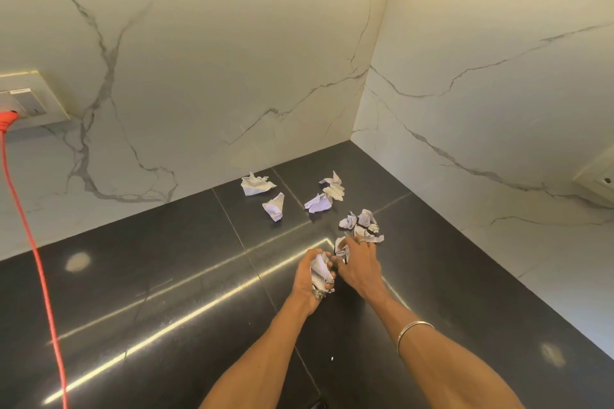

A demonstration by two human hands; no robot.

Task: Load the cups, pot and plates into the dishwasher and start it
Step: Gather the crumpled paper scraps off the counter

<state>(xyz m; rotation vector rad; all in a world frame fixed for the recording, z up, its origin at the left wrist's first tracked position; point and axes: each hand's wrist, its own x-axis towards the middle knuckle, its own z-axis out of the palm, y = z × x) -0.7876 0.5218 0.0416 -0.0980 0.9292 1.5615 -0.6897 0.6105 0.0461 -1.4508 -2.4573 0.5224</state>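
Both hands work low in the middle of the frame, over a shiny black counter (166, 276). Left hand (307, 280) is curled round a bunch of crumpled paper (320, 272) and grips it. Right hand (357, 264) reaches forward just beside it, fingers bent down onto another paper scrap (342, 251); it looks like a pinch, but the fingertips are partly hidden. This hand wears a ring (361, 241), and a bracelet (415, 330) sits on that arm.

Past the hands, more paper lies toward the corner of the marble wall (199, 60). I count two single balls at the middle, one pair beside them, and a small heap of about four bits near the right hand. At the left edge, one red cord (30, 226) runs up to one wall socket (26, 100).

No cups, pot, plates or dishwasher show anywhere, so that job seems not yet begun.

What could go wrong: the left hand is already full, so stuffing in more paper may make bits slip out and fall. Small scraps could also slide away on the smooth counter.
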